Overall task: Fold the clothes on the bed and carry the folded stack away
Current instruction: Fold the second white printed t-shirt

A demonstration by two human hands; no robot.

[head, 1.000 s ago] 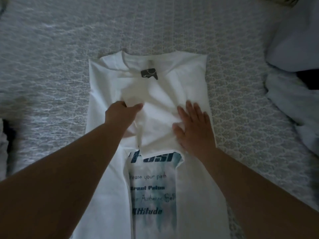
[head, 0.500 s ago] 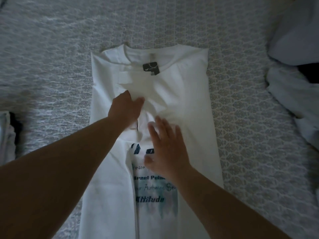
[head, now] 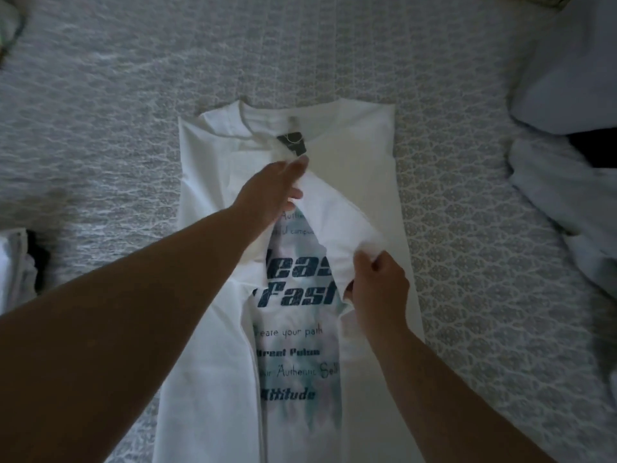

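On the left edge of the bed (head: 100, 95) sits a small pile of clothes (head: 15, 262). In the middle lies the white T-shirt (head: 207, 329), sides folded in. The left hand (head: 272, 190) pinches a fabric flap below the collar; the right hand (head: 379, 285) grips the flap's lower corner. Pulling unevenly could undo the side folds. More clothes (head: 567, 202) wait on the right.

White T-shirt (head: 364, 152) spread lengthwise on the patterned bed (head: 133, 95), collar at the far end, sides folded inward over a blue printed graphic (head: 297, 329). Dark neck label (head: 292, 143) showing. More pale clothes (head: 567, 202) heaped at right.
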